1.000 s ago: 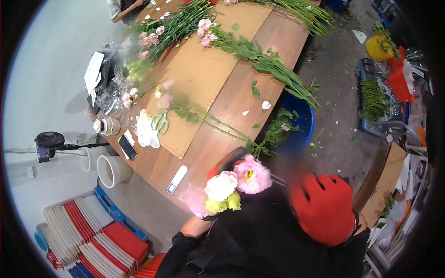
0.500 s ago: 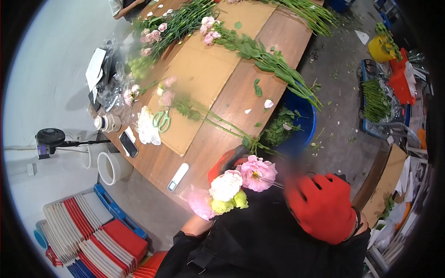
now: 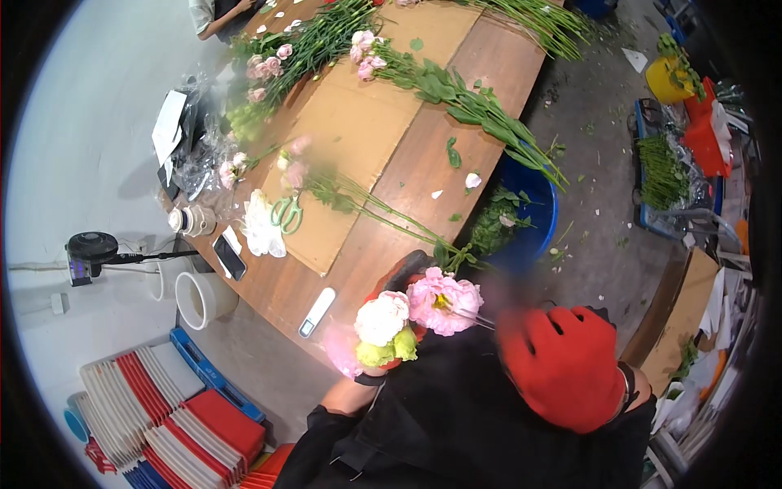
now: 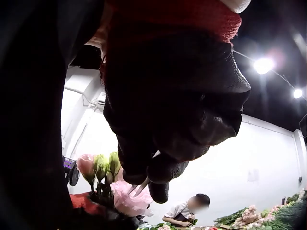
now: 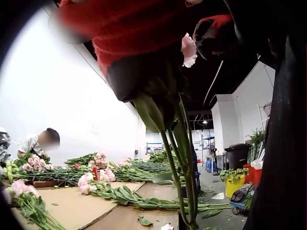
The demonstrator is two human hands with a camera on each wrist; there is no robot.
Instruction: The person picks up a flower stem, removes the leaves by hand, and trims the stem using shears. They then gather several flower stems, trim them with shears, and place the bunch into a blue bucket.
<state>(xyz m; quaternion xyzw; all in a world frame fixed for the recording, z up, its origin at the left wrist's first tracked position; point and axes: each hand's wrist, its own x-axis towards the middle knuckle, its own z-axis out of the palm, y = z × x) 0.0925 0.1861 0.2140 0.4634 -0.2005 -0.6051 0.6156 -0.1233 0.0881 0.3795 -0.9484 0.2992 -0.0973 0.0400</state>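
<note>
Head view: one gloved hand point(image 3: 401, 275) grips a bunch of flowers point(image 3: 381, 319), pink, white and green, at the near end of the table point(image 3: 423, 163); right wrist view shows its fingers closed round the stems. The other gloved hand point(image 3: 562, 367) pinches tweezers point(image 3: 474, 315), tips at the middle of a pink bloom point(image 3: 440, 298). Phone point(image 3: 230, 257) by the left edge; green-handled scissors point(image 3: 287, 213) beside a white plastic bag point(image 3: 262, 228). Blue tub point(image 3: 549, 218) stands beside the right edge.
</note>
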